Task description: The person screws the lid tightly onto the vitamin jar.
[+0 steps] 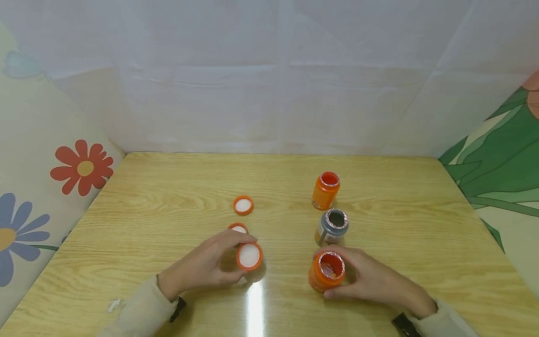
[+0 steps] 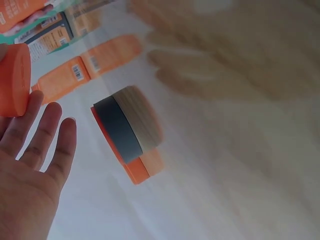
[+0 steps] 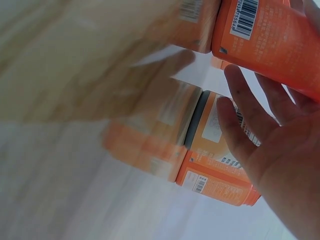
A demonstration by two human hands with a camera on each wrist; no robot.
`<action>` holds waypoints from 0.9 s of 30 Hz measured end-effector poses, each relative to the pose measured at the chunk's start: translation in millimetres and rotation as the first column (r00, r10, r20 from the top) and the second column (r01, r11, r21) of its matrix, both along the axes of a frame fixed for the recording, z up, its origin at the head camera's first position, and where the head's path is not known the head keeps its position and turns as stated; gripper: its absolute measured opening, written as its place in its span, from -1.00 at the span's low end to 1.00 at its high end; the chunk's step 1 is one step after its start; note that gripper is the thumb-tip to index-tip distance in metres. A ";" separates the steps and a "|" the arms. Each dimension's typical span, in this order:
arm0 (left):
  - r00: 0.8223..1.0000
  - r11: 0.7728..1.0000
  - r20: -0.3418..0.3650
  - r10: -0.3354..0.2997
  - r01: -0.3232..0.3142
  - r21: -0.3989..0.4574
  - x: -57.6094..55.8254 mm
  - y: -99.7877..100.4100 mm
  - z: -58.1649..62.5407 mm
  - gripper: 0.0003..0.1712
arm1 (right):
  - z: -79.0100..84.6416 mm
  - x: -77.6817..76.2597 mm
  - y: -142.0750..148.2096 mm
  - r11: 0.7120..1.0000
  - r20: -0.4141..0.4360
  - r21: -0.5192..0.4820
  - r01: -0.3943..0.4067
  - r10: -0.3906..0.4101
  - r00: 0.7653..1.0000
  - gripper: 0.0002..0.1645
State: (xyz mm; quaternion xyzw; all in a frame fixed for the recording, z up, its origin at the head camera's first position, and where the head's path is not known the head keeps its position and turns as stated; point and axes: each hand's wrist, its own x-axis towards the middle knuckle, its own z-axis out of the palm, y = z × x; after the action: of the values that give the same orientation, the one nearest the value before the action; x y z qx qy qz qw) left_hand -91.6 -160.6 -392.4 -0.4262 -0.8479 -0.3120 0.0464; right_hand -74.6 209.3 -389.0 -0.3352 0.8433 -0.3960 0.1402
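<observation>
My left hand (image 1: pixel 212 262) pinches an orange lid (image 1: pixel 249 256) by its rim between thumb and forefinger, its white liner facing up, just above the table; the other fingers spread loosely in the left wrist view. Past it lies a lid (image 1: pixel 238 228) partly hidden by that hand; its side (image 2: pixel 118 130) looks dark grey in the left wrist view. Another orange lid (image 1: pixel 243 205) lies farther back. My right hand (image 1: pixel 364 278) grips an orange jar (image 1: pixel 323 276), uncapped and standing upright, with thumb and forefinger around it. Shiny foil remnants ring its mouth.
Behind the gripped jar stand an uncapped grey jar (image 1: pixel 330 229) and an uncapped orange jar (image 1: pixel 325 191), in a row. The glossy wooden table (image 1: pixel 168 187) ends at a white cloth wall (image 1: pixel 269 93). A small white scrap (image 1: pixel 113 305) lies near the left sleeve.
</observation>
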 end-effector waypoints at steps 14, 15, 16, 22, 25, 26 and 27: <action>1.000 0.998 0.011 -0.016 0.015 0.063 -3.0 12.1 1.9 -0.32 | -2.7 -1.4 -7.0 0.999 -0.085 -0.008 -0.031 0.030 0.996 -0.28; 1.000 0.998 0.007 -0.016 0.016 0.068 -3.2 13.0 1.9 -0.32 | -2.5 -1.4 -7.7 0.999 -0.086 -0.005 -0.033 0.032 0.996 -0.28; 1.000 0.998 0.002 -0.014 0.013 0.067 -3.2 13.7 1.9 -0.32 | -2.3 -1.5 -8.3 0.999 -0.082 -0.004 -0.032 0.032 0.996 -0.28; 0.998 0.997 -0.053 -0.019 0.023 0.073 -3.8 17.5 1.6 -0.31 | -2.1 -2.3 -12.1 0.999 -0.092 0.002 -0.036 0.036 0.995 -0.30; 0.999 0.996 -0.047 -0.023 0.027 0.082 -3.8 19.4 2.8 -0.32 | -2.7 -2.5 -13.9 0.999 -0.093 0.002 -0.040 0.040 0.995 -0.30; 0.999 0.996 -0.041 -0.022 0.025 0.082 -3.7 19.9 3.2 -0.32 | -2.9 -2.6 -14.4 0.999 -0.091 0.001 -0.041 0.041 0.995 -0.30; 0.999 0.996 -0.034 -0.022 0.024 0.083 -3.5 20.4 3.6 -0.32 | -3.2 -2.6 -14.8 0.999 -0.088 0.000 -0.042 0.042 0.995 -0.30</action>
State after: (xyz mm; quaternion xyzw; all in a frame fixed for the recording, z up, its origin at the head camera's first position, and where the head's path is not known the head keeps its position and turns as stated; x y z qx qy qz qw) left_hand -95.1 -140.3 -388.8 -0.4388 -0.8282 -0.3406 0.0748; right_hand -77.2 194.5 -392.2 -0.3700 0.8410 -0.3789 0.1109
